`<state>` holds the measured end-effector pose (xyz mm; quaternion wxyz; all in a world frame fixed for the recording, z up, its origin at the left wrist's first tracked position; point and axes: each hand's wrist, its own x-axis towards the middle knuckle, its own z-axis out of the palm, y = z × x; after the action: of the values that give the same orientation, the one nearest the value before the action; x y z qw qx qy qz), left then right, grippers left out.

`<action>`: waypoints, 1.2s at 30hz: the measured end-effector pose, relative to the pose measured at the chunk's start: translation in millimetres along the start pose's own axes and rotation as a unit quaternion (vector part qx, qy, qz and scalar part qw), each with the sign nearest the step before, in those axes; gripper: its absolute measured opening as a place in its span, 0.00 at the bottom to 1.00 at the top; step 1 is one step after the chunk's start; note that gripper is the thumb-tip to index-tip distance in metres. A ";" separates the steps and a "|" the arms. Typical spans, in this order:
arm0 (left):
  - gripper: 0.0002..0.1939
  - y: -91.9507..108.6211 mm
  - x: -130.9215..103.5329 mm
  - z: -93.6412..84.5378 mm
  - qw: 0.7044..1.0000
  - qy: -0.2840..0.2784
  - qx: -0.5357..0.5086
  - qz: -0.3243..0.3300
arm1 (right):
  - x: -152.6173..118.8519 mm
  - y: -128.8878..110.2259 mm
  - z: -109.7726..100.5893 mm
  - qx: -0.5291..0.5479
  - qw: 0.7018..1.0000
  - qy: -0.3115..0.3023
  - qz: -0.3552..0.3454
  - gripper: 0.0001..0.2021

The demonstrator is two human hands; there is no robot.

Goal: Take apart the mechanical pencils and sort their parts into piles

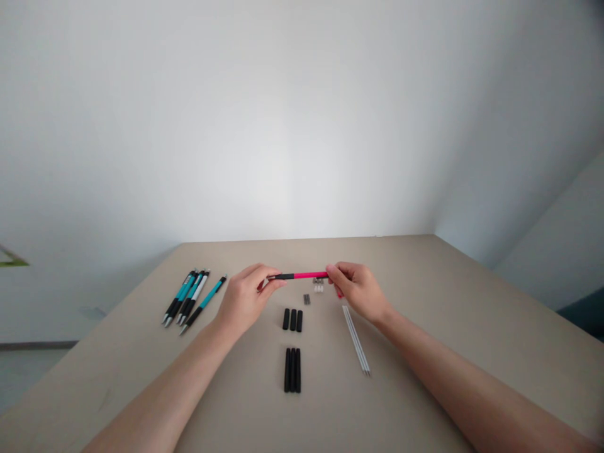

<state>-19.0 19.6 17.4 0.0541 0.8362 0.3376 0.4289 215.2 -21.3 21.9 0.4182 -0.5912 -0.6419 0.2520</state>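
Note:
A pink pen (309,275) with a black grip is held level above the table between my two hands. My left hand (248,292) pinches its tip end, just left of the black grip. At the other end, my right hand (356,286) closes thumb and fingers round the pink barrel. Below the pen lie small metal springs (306,299), white plastic pieces (319,289) and dark metallic parts, partly covered by the pen. Another pink part (339,292) shows beside my right hand, mostly hidden by it.
Several finished-looking pens (189,296), teal or white with black grips, lie on the beige table (236,402) at the left. Three short black tubes (293,319) lie in the middle, with three longer black tubes (292,371) nearer me. White refills (356,341) lie right. A wall stands behind.

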 end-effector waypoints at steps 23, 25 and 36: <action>0.20 14.7 4.1 3.3 0.953 -0.081 -0.202 -0.210 | -3.8 -2.7 -5.9 0.003 0.994 0.064 -0.091 0.13; 0.14 15.9 4.8 5.6 0.925 -0.045 -0.299 -0.229 | -5.8 -4.5 -2.3 0.014 0.996 0.043 -0.076 0.17; 0.13 23.0 2.1 -4.6 0.979 0.046 -0.187 -0.065 | -18.9 -27.0 7.2 -0.077 0.982 0.002 -0.172 0.11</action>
<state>-9.6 2.4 30.4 0.2217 0.7669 0.3074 0.5178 193.4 -43.0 35.7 0.4098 -0.5035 -0.7504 0.1246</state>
